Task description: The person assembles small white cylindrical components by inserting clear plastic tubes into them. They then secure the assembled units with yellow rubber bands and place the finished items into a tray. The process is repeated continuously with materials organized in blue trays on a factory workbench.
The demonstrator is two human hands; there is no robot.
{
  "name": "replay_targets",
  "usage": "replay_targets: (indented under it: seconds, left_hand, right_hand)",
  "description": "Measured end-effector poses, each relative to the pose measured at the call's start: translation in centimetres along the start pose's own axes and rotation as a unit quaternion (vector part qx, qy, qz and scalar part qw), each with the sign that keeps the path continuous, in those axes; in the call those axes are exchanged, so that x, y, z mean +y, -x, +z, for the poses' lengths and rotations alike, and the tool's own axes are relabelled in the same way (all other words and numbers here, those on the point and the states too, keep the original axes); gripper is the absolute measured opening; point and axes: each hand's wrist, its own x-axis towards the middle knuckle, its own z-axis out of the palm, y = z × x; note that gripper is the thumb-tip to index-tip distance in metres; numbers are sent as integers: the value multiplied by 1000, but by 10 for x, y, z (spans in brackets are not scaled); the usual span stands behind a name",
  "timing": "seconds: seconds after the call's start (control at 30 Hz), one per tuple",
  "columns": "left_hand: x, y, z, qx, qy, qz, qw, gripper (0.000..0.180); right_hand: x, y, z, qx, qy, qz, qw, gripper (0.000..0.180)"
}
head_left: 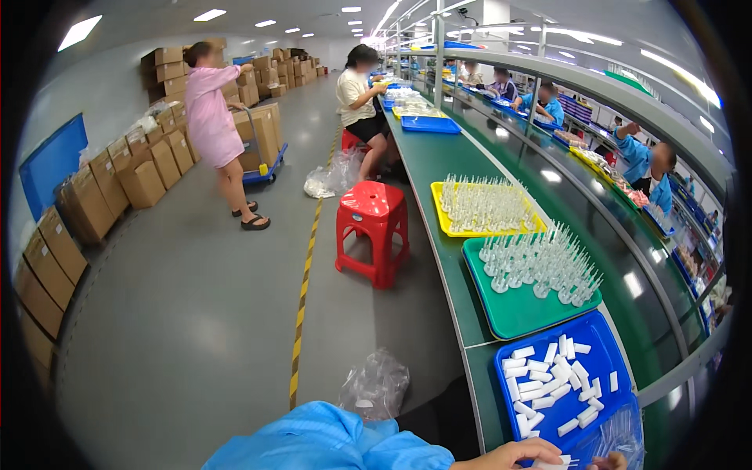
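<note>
Head view, 5 o'clock: white tubes [548, 380] loose in my blue tray [599, 333]; light, stiff, likely slippery, so I'd pinch mid-length. One hand [513, 454] pinches a tube; which hand, I cannot tell.

Blue tray [603, 337] crowded with white tubes [548, 380]; green tray [509, 313] right behind blocks it. Bare bench strip [478, 376] lies open leftward.

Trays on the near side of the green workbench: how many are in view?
4. A blue tray of white tubes nearest the hands, a green tray beyond it, then a yellow tray, and a far blue tray. Others further back may be hidden.
</note>
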Motion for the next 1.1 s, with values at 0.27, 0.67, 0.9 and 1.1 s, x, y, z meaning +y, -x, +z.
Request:
replay_targets:
  seconds: [0.27,0.67,0.9,1.1]
  left_hand:
    - [-1,10,19,25,-56,93,994,27]
    - [32,24,11,8,-112,-17,994,26]
    - [23,-2,24,-39,-27,-50,998,27]
    - [6,-17,41,-57,-35,-76,995,25]
  right_hand:
    - [-32,39,6,111,-198,62,972,27]
    - [-67,51,36,129,-290,67,946,25]
    - [-44,50,12,161,-399,91,898,29]
    - [-20,65,9,155,-274,62,947,34]
